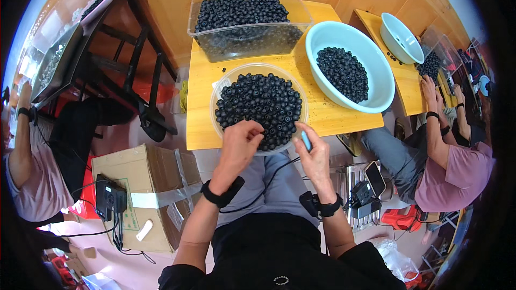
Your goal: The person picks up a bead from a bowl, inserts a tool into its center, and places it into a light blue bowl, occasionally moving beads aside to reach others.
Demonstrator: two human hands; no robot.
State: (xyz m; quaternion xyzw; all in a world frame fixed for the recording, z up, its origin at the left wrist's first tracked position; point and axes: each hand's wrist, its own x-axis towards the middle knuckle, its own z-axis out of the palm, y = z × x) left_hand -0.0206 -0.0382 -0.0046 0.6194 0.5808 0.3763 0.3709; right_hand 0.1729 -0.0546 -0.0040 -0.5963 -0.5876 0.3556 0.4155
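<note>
The person wears black bands (221, 195) on both wrists. The left hand (241, 144) is over the near side of a round tub (215, 90), with its thumb and fingers curled close at the black beads (259, 102) — I cannot tell if it pinches one. The right hand (315, 154) is by the tub's right edge, and its thumb and fingers pinch a small blue stick (306, 140). The beads sit in a big heap in the tub, on the near part of a yellow table (201, 138). To the right, a light blue bowl (382, 83) has more black beads in it. Behind the tub is a big clear box (244, 49) — it has lots of black beads too. Farther right, another blue bowl (399, 40) sits on another table (402, 88), near a person in a pink shirt (457, 180).
</note>
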